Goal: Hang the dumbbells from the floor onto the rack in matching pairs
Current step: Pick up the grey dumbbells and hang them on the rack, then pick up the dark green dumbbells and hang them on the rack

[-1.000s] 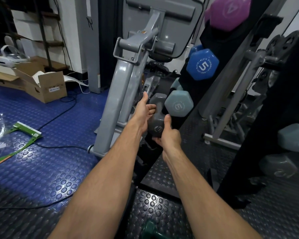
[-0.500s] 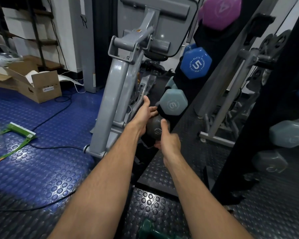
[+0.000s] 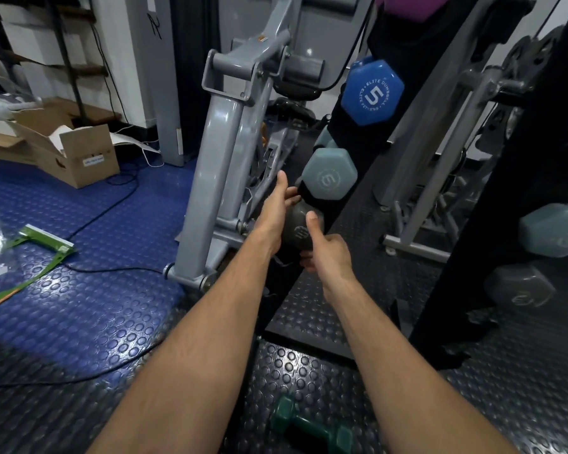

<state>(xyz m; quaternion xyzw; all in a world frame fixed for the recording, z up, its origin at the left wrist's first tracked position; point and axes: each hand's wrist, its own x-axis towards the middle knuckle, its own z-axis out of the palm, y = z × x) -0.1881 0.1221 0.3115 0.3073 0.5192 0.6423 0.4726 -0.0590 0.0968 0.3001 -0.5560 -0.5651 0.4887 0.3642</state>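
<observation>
I clasp the dull grey hexagonal dumbbell (image 3: 298, 231) with my left hand (image 3: 276, 214) and right hand (image 3: 325, 253), just below the rack's (image 3: 351, 204) pale teal dumbbell (image 3: 329, 179), its stamped end facing me, long axis pointing away.

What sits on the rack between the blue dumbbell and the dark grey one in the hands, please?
In the head view, a pale teal dumbbell hangs between the blue dumbbell and the dark grey dumbbell.

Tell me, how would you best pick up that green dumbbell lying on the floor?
Grip the green dumbbell by its narrow middle handle, coming down from above. It lies flat on the studded floor mat, with its bulky heads at either end and the bar between them exposed, so fingers could probably wrap round it there.
</observation>
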